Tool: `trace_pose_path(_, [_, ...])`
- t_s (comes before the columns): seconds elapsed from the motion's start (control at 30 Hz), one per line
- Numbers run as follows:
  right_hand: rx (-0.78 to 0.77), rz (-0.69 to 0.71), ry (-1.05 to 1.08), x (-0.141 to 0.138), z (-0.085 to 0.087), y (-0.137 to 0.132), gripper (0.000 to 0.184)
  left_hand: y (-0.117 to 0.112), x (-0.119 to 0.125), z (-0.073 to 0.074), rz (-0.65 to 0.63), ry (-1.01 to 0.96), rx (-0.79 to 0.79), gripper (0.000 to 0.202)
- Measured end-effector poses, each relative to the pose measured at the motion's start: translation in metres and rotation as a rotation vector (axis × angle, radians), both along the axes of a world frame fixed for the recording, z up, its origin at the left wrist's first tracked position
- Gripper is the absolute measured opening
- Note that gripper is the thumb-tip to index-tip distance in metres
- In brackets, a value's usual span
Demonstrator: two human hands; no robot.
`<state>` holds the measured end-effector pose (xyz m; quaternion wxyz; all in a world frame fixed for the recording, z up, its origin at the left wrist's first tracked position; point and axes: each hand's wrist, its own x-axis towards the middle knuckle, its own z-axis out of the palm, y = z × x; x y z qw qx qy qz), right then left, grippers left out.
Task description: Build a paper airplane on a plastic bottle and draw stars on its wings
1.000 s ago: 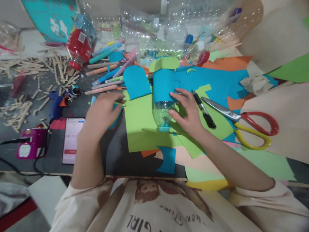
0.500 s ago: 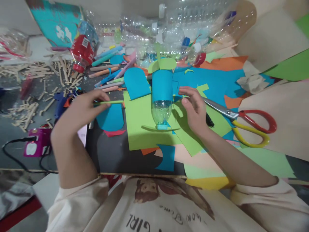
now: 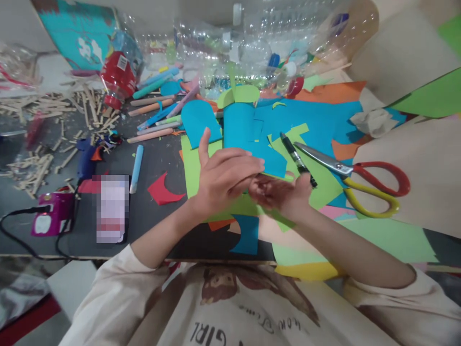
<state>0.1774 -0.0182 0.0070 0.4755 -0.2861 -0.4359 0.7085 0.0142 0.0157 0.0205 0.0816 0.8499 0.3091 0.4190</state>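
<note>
A blue paper piece (image 3: 272, 162) with a light-green lower edge is up between my hands, in front of the bottle. My right hand (image 3: 288, 196) has its curled fingers at the paper's lower edge and seems to grip it, though the contact is partly hidden. My left hand (image 3: 225, 179) reaches across from the left, fingers stretched out with their tips at the paper and the thumb apart. Behind them stands the blue-paper-wrapped bottle (image 3: 238, 124), with light-green paper pieces (image 3: 248, 93) at its top; the hands cover its lower end. Another rounded blue paper piece (image 3: 200, 122) lies left of it.
Scissors (image 3: 342, 168) and a black pen (image 3: 297, 156) lie right of my hands on paper sheets. Leftward are a red paper scrap (image 3: 164, 191), a phone (image 3: 112, 204), a blue glue gun (image 3: 85, 156) and sticks (image 3: 43, 108). Clear plastic bottles (image 3: 281, 29) crowd the back.
My left hand has come right with the blue paper piece from beside the phone, uncovering the red scrap and the phone. My right hand has moved down and inward to meet it.
</note>
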Motion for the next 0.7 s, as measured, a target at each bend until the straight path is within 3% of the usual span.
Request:
trace_pose_path(0.13, [-0.205,-0.026,0.021,0.002,-0.001,0.005,0.054,0.002,-0.003,-0.009,-0.015,0.122,-0.145,0.036])
trace_pose_path(0.27, [-0.249,-0.007,0.028,0.000,0.000,0.010,0.038,0.000,-0.003,-0.006,-0.083,0.015,0.012,0.019])
trace_pose_path(0.33, [-0.244,0.022,0.048,0.001,0.001,0.012,0.037,-0.004,-0.006,-0.003,-0.064,0.061,0.087,0.016])
trace_pose_path(0.43, [-0.291,0.000,-0.021,0.006,0.002,0.014,0.038,-0.005,-0.027,-0.003,-0.046,0.182,0.030,0.019])
trace_pose_path(0.5, [-0.325,-0.065,-0.094,0.011,0.000,0.014,0.036,0.000,-0.055,-0.003,-0.024,0.243,-0.041,0.024])
trace_pose_path(0.57, [-0.330,-0.129,-0.128,0.017,-0.002,0.013,0.037,0.010,-0.092,0.002,0.153,0.325,-0.111,0.026])
trace_pose_path(0.63, [-0.319,-0.171,-0.126,0.021,-0.004,0.011,0.041,0.021,-0.133,0.013,0.520,0.425,-0.245,0.037])
trace_pose_path(0.7, [-0.316,-0.212,-0.111,0.024,-0.008,0.011,0.045,0.032,-0.171,0.025,0.845,0.507,-0.437,0.061])
